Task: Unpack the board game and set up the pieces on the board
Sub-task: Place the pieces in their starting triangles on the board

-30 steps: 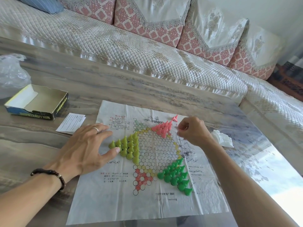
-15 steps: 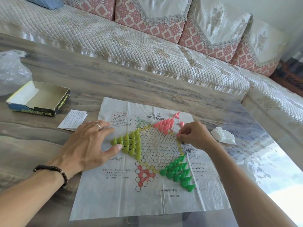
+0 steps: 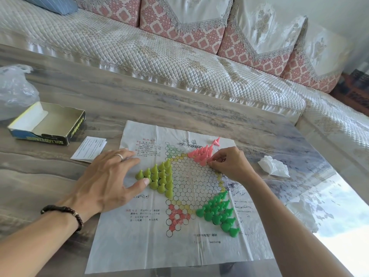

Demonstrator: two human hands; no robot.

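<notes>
Head view of a Chinese checkers set-up, read from left to right. At the far left edge lies a crumpled clear plastic bag (image 3: 14, 90), and just beside it the opened game box (image 3: 47, 123), empty as far as the view shows. A folded instruction leaflet (image 3: 89, 148) lies between the box and the printed paper board (image 3: 139, 236), which is spread flat on the wood-grain table (image 3: 139, 100).

The left hand (image 3: 105, 178) rests palm down on the board's left margin, fingers straight and spread, thumb tip touching the outer edge of the yellow-green pieces (image 3: 159, 176); its pose matches that of a second ago, so it appears to act as a steadying weight on the thin sheet. The yellow-green triangle and the bright green pieces (image 3: 218, 212) at lower centre-right appear complete.

At upper centre, the pink pieces (image 3: 201, 153) fill their star point, except for two lying tipped over at the tip. The right hand (image 3: 231, 164) has dropped from beside the tip to the cluster's lower right corner, fingers curled together and pinching at a pink piece there; whether the piece is seated cannot be told. This shift suggests the pink group is nearly finished. A crumpled white wrapper (image 3: 274, 166) lies at the right.
</notes>
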